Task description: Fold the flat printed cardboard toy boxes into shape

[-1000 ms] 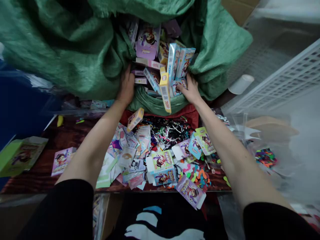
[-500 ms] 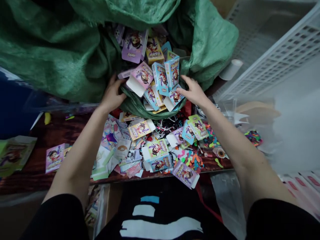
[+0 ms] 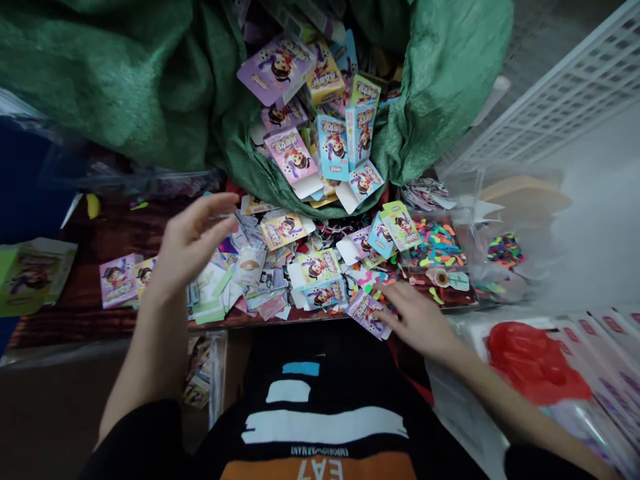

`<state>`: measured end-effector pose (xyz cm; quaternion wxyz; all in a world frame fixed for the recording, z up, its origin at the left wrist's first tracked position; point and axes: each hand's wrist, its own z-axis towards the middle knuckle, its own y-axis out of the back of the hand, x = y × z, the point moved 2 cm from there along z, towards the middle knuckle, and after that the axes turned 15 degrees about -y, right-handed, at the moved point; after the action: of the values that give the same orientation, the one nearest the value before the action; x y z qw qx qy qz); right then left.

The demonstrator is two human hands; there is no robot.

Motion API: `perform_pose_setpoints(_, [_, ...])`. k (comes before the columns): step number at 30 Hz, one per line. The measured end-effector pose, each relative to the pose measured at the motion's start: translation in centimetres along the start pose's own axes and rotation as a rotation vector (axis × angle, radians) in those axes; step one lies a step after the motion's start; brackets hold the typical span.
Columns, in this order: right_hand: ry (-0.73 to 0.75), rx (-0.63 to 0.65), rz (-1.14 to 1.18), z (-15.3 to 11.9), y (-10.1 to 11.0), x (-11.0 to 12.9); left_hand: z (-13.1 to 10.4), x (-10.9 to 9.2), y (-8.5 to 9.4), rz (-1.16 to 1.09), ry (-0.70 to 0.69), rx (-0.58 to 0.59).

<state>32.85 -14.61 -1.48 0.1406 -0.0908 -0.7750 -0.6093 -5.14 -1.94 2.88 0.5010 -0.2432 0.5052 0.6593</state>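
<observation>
My left hand (image 3: 187, 243) is raised over the left part of the table, fingers apart and holding nothing. Beneath and beside it lie loose printed cards and papers (image 3: 215, 293). Near the table's front edge, my right hand (image 3: 417, 320) reaches a small purple card box (image 3: 367, 313). Its fingers are spread, with some touching the box. In front of me a green woven sack (image 3: 300, 200) gapes, full of small printed boxes. A pink box (image 3: 293, 157) and a blue box (image 3: 333, 147) lie at its mouth. A green box (image 3: 315, 267) lies on the pile below.
Colourful small pieces (image 3: 440, 243) fill a clear tray at the right. Beyond stands a white perforated basket (image 3: 565, 87). A red item (image 3: 535, 360) lies at lower right. At far left is a green opened box (image 3: 35, 273) on the dark table (image 3: 120, 220).
Both hands have left the sack's mouth. My left hand has drawn back to the left, and my right has come down to the purple box. The sack's rim and boxes have shifted.
</observation>
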Motion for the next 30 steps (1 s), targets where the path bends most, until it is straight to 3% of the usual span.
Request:
perform_pose_setpoints(3, [0.007,0.032,-0.149,-2.7,-4.7,-0.7,-3.6,-0.5,-3.7,-0.003,0.009,0.061])
perform_pose_setpoints(5, [0.017,0.014,-0.153,-3.0,-5.9,-1.3,-5.6,-1.3,-6.2,0.006,-0.034,0.101])
perform_pose_setpoints(8, [0.03,0.038,0.033,-2.1,-4.6,-2.1,-8.4,-2.9,-9.4,0.059,-0.193,0.187])
perform_pose_setpoints(12, [-0.123,0.086,0.31,-0.3,-1.0,-1.8,-11.2,-5.0,-12.6,0.119,-0.468,0.298])
perform_pose_setpoints(15, [-0.16,0.231,0.537,1.0,0.2,0.9,-11.8,-5.7,-14.2,0.265,-0.653,0.366])
perform_pose_setpoints(18, [-0.028,0.428,0.69,2.2,-0.2,4.7,-11.4,-5.4,-14.7,0.336,-0.719,0.453])
perform_pose_setpoints(21, [0.039,0.502,0.733,3.3,-1.2,6.7,-11.2,-4.3,-13.3,0.308,-0.59,0.453])
perform_pose_setpoints(22, [0.029,0.46,0.702,3.6,-1.5,6.8,-11.4,-3.8,-12.5,0.289,-0.491,0.422])
perform_pose_setpoints(24, [0.046,0.257,0.54,3.8,-2.2,6.8,-12.3,-2.6,-10.7,0.248,-0.22,0.313])
perform_pose_setpoints(27, [0.231,-0.038,0.162,3.5,-4.1,7.0,-14.4,-0.7,-8.5,0.143,0.211,0.085])
perform_pose_setpoints(30, [0.355,-0.065,-0.073,3.5,-6.4,7.1,-15.8,0.1,-8.0,-0.026,0.418,-0.048])
